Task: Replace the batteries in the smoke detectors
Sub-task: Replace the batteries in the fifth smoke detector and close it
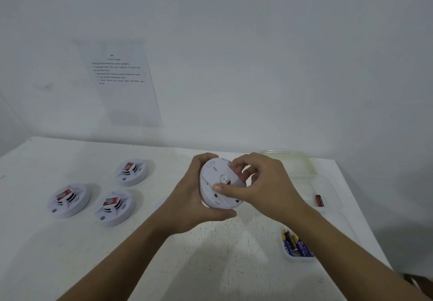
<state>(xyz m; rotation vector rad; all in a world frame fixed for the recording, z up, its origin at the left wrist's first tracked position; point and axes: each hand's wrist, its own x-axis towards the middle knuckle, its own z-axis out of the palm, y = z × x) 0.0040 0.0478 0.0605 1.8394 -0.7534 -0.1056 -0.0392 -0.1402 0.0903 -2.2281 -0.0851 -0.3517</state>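
My left hand (187,204) grips a white round smoke detector (216,183) above the table, its back side turned toward me. My right hand (262,183) pinches the detector's back cover with thumb and fingertips. Three more white smoke detectors with red labels lie on the table at the left: one at the back (131,172), one at the far left (68,200), one nearer (114,207). Several batteries (295,244) lie in a small clear tray at the right, partly hidden by my right forearm. A single red battery (319,200) lies in a clear tray further back on the right.
The white table (210,265) stands against a white wall. A printed instruction sheet (121,83) hangs on the wall at the left. A clear plastic lid or container (293,163) sits at the back right, behind my right hand.
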